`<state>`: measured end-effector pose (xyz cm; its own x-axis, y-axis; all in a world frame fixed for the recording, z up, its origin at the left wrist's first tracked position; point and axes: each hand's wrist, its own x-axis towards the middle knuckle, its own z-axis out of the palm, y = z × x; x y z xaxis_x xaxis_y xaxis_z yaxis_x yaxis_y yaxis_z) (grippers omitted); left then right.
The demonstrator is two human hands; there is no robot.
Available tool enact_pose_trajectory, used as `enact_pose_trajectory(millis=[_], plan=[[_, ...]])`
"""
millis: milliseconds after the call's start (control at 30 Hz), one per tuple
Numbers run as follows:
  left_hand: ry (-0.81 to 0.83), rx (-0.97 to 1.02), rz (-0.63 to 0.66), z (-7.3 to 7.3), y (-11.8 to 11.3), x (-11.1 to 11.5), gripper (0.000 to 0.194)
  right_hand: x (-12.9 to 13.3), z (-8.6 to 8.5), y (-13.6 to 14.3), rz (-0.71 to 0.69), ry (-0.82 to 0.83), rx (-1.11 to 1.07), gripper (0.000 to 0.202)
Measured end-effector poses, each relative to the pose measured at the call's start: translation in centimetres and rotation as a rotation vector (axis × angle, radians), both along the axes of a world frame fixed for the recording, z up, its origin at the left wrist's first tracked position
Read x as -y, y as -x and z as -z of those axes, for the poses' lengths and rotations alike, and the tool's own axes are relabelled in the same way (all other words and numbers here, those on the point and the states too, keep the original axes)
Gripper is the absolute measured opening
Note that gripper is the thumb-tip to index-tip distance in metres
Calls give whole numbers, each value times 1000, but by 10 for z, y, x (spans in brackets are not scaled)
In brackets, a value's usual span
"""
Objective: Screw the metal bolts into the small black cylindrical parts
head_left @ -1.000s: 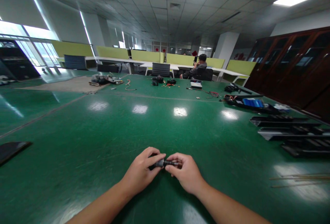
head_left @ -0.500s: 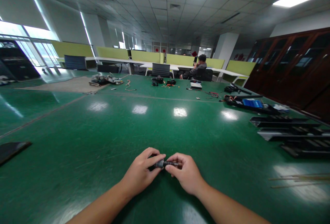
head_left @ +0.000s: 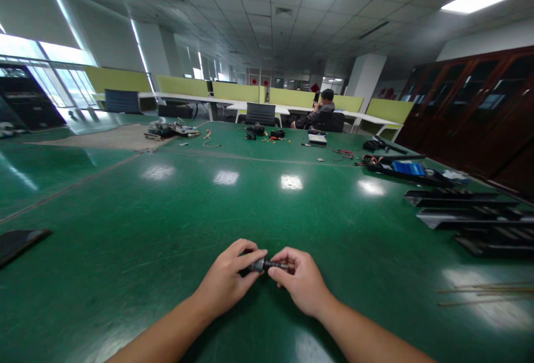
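Low over the green table, my left hand (head_left: pixel 231 271) is closed round the thick dark-grey cylinder of a small metal part with a ribbed shaft (head_left: pixel 259 265). The part lies roughly level, its thin ribbed shaft pointing right. My right hand (head_left: pixel 300 276) pinches that shaft between thumb and fingers. A short stretch of the part shows between the two hands; the fingers hide the rest, and its exact kind is unclear.
Green table (head_left: pixel 187 201) spreads around the hands. On the right lie black metal channels (head_left: pixel 467 218), thin rods (head_left: pixel 484 290) and a black tray (head_left: pixel 400 169). A dark flat piece (head_left: pixel 20 243) is at far left. Beyond the table sits a person (head_left: pixel 325 109).
Almost nothing differs. Both hands keep their hold on the part in the same place, with at most a very slight shift of the fingers.
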<state>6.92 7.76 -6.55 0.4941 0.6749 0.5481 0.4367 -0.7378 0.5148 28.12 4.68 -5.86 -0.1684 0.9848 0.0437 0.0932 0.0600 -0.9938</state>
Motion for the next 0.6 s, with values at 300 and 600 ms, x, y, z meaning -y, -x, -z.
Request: enact_pose_trajectory(millis=[300, 600], plan=[[-5, 3, 2, -1, 1, -1, 45, 2, -1, 0, 2, -5, -2, 13], [-13, 6, -1, -1, 1, -1, 45, 1, 0, 0, 8, 6, -5, 17]])
